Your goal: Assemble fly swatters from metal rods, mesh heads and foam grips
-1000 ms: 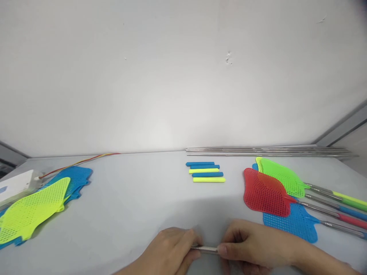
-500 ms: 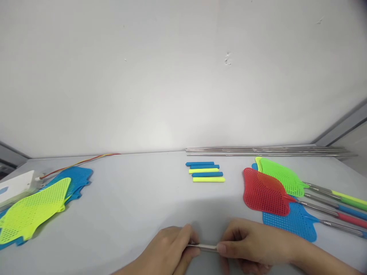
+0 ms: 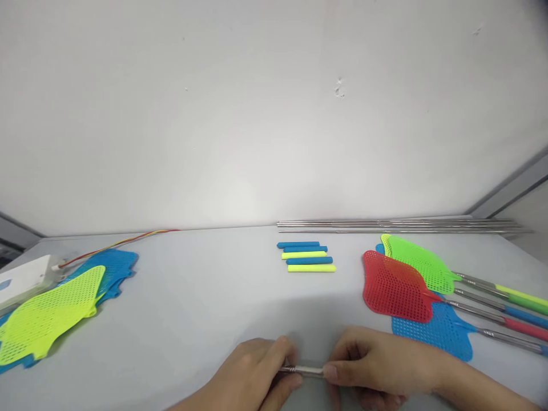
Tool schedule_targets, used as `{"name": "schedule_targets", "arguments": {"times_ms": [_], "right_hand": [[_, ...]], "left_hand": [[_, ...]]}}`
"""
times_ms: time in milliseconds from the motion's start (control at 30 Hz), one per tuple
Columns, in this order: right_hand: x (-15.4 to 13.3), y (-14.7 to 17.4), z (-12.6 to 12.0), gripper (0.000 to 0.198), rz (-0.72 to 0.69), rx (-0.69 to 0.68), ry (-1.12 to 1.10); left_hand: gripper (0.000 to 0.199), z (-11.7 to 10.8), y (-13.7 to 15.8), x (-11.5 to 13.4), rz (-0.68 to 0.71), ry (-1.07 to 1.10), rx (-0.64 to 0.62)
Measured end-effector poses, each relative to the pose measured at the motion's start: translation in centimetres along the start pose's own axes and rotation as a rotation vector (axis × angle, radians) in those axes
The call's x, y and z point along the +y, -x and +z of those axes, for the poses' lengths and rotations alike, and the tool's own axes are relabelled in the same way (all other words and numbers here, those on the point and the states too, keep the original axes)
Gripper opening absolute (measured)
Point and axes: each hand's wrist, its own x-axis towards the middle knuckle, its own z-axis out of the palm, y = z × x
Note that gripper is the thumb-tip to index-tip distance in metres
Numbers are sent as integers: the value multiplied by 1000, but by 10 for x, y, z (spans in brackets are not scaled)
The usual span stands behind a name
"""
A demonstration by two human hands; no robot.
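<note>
A thin metal telescopic rod (image 3: 309, 371) runs between my two hands, low over the front of the table. My left hand (image 3: 259, 371) is closed round its left part, thumb and fingers pinching it near a ringed joint. The rod's right end goes into the pinch of my right hand (image 3: 363, 365), thumb on top. My palms hide the rest of it. Beyond my hands lie several blue and yellow handle sleeves (image 3: 310, 261). Closest to my right hand is a blue fly swatter (image 3: 445, 337), partly under a red fly swatter (image 3: 396, 288).
A green fly swatter (image 3: 422, 262) lies behind the red one, handles pointing right. Several long metal rods (image 3: 398, 224) rest along the wall. At left, yellow (image 3: 55, 314) and blue swatter heads (image 3: 109, 268) overlap beside a white box (image 3: 28, 279) with a red-yellow cable (image 3: 115, 248).
My left thumb has shifted slightly to the right along the rod, and a little more of the ringed joint shows. My right hand stays in place.
</note>
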Motion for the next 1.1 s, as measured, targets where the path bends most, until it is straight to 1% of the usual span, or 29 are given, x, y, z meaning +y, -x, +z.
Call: {"name": "schedule_targets", "arguments": {"times_ms": [200,367,467,767,933,1100], "right_hand": [[-1,0,-1,47,-11,-5,7],[0,-1,-1,46,-5,-6,2],[-1,0,0,45,-3,-9,-7],[-3,1,-1,44,-11,-36,-11],[-2,0,-3,44,-21,-48,-35],[-2,0,-3,44,-34,-55,-79]], "left_hand": [[4,-1,-1,0,0,-20,-21],[4,-1,-1,0,13,-33,-14],[5,-2,0,2,17,-47,-35],[10,-2,0,3,26,-19,-15],[12,-2,0,2,57,3,21],[15,-3,-2,3,80,20,112]]}}
